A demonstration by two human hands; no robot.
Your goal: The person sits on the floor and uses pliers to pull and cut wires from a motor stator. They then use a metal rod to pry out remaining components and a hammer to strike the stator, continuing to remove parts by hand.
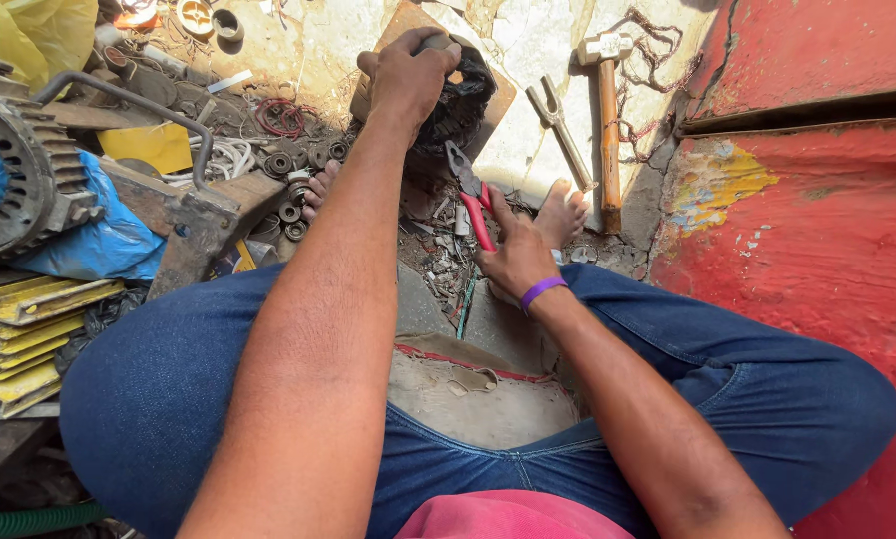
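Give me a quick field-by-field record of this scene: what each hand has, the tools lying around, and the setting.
left hand: gripping a black part on a board
right hand: holding red-handled pliers
wrist: purple band
tools nearby: hammer, wrench
left side: toothed motor part, blue bag
posture: seated, barefoot, in jeans

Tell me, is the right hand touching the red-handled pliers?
Touching. The head view shows the right hand with its fingers closed around the red handles of the pliers.
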